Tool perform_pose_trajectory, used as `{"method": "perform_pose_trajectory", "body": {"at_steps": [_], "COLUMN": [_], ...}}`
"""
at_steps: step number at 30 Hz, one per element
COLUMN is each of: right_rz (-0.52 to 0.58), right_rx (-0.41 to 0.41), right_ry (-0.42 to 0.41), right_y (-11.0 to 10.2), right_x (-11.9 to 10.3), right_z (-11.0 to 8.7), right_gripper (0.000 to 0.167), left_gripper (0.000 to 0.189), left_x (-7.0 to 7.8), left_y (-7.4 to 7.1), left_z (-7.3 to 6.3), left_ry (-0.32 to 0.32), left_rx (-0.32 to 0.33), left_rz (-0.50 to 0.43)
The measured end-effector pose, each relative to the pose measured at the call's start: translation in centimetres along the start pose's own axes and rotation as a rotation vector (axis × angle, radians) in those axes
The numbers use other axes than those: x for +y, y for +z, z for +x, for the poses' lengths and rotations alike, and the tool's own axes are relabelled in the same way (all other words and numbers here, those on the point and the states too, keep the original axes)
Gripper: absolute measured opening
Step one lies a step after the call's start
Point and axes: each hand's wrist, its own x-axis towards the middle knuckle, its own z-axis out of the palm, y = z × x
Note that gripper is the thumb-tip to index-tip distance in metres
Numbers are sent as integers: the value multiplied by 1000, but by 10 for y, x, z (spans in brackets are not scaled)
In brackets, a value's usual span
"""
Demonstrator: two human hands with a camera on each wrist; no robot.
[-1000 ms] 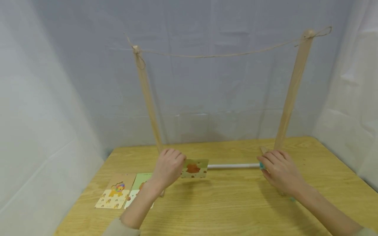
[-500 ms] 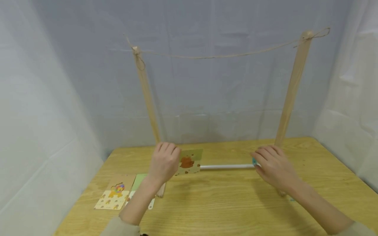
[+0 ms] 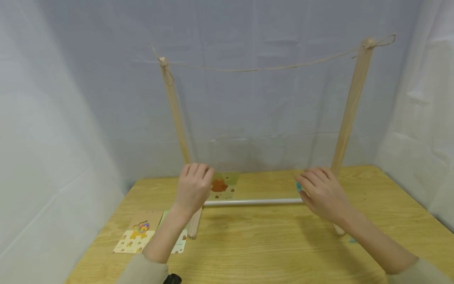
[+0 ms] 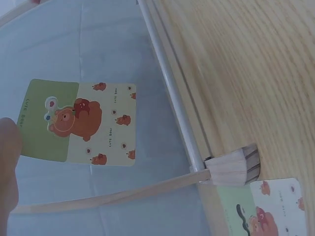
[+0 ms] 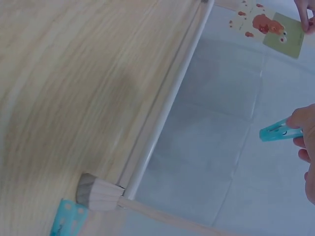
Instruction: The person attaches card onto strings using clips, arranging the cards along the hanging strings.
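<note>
My left hand pinches a green and cream card with a brown bear on it by its green edge. The card is up off the table, near the left post. A teal clothespin is pinched between thumb and fingers of my right hand, in front of the right post. Above both hands a thin twine sags between the tops of the left wooden post and the right wooden post. Behind the hands, a white rod joins the posts low down.
On the table, to the left, lie a lion card and another bear card, partly hidden by my left forearm in the head view. A teal piece lies by the right post's foot. White sheets surround the table.
Both hands have risen and shifted left, carrying the bear card and the clothespin. The card has lifted from in front of the white rod to above it in the head view.
</note>
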Motion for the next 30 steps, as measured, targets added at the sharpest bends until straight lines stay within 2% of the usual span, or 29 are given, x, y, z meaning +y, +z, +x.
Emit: {"method": "perform_pose_trajectory", "body": {"at_steps": [2,6,11,17,25,30], "right_rz": [11,6,-51,-99,-92,-87], "right_rx": [40,99,143,170,182,189], "right_ry": [-14,-35,-68,-77,-72,-67], "right_y": [2,4,4,3,3,3], "right_x": [1,3,4,8,10,11], "right_z": [5,17,30,41,49,54], "right_gripper": [28,25,26,28,27,24], "left_gripper": [14,14,16,13,10,16], "left_x": [-2,-5,-8,-10,-14,-16], "left_y": [0,-1,-1,0,1,1], "left_z": [4,10,15,19,25,29], "left_ry": [2,0,-11,-33,-52,-61], "left_rx": [21,36,41,39,39,38], "left_rz": [16,29,38,35,42,42]}}
